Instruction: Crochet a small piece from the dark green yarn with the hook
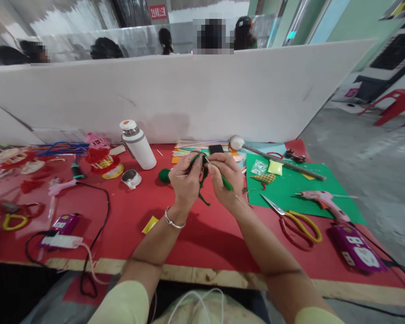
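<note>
Over the middle of the table my two hands meet. My left hand (pixel 188 180) pinches a strip of dark green yarn work (pixel 203 177), and a loose end hangs below the fingers. My right hand (pixel 228 176) is closed round a crochet hook with a green handle (pixel 227 183); its thin metal tip points at the yarn work beside my left fingertips. A ball of green yarn (pixel 164 176) lies on the table just left of my left hand, partly hidden by it. The exact stitch between the fingers is too small to make out.
On the red table (pixel 121 243) stand a white thermos (pixel 140 146) and its cup (pixel 131 179). To the right lie scissors (pixel 292 220), a pink glue gun (pixel 320 198) and a purple box (pixel 357 249). Another glue gun (pixel 62 184) with its cable lies left. A white partition (pixel 189 99) rises behind.
</note>
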Demonstrator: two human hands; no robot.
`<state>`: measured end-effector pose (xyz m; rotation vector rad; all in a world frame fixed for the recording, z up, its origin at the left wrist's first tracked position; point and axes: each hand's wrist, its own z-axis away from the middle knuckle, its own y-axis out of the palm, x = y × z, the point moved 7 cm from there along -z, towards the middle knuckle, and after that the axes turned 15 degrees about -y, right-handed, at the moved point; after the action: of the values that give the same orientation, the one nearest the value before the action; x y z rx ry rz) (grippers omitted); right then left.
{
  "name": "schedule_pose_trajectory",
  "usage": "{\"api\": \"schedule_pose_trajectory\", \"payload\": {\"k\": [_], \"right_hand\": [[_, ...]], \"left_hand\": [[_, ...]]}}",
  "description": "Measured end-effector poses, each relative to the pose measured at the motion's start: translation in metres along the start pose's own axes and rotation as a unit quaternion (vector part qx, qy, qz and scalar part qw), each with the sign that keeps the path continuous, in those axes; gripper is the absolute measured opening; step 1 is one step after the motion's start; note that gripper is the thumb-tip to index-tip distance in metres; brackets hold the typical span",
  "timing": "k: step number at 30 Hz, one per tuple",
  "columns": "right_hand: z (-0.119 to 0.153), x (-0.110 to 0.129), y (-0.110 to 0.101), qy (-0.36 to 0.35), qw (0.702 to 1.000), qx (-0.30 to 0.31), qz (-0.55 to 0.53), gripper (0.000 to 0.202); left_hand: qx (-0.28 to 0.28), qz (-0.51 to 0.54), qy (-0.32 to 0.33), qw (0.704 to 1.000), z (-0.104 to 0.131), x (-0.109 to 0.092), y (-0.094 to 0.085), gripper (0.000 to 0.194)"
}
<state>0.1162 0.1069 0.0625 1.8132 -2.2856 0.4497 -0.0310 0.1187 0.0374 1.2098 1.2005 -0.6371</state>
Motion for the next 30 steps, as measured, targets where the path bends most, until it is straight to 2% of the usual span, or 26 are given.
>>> {"api": "schedule_pose_trajectory", "payload": {"k": [3,5,8,11,15,19,23,27,30], "right_hand": [[0.003,0.004,0.0,-0.072,0.995,-0.009,0.066,0.021],[0.005,0.003,-0.001,-0.095,0.992,-0.011,0.082,0.017],[0.005,0.0,-0.002,-0.094,0.995,-0.011,0.041,0.016],[0.002,-0.007,-0.004,-0.055,0.998,-0.018,-0.014,0.021],[-0.001,-0.012,-0.004,-0.011,0.999,-0.012,-0.034,0.03],[-0.001,-0.014,-0.002,-0.008,0.999,-0.002,-0.038,0.032],[0.001,-0.014,0.0,-0.014,0.999,-0.003,-0.041,0.029],[0.002,-0.016,0.001,0.007,0.999,-0.006,-0.034,0.031],[0.002,-0.02,-0.001,0.033,0.998,-0.007,-0.053,0.035]], "left_hand": [[0.023,0.068,-0.066,0.995,-0.002,0.009,0.005,0.013],[0.055,0.115,-0.125,0.984,-0.005,0.013,0.009,0.017],[0.1,0.134,-0.193,0.967,-0.009,0.012,0.014,0.019],[0.12,0.124,-0.218,0.961,-0.011,0.008,0.014,0.02],[0.143,0.109,-0.233,0.956,-0.011,0.007,0.014,0.017],[0.156,0.104,-0.237,0.953,-0.012,0.009,0.013,0.021],[0.144,0.1,-0.211,0.962,-0.014,0.003,0.01,0.023],[0.103,0.074,-0.196,0.972,-0.014,0.004,0.006,0.029],[0.097,0.062,-0.136,0.984,-0.017,0.003,0.003,0.029]]}}
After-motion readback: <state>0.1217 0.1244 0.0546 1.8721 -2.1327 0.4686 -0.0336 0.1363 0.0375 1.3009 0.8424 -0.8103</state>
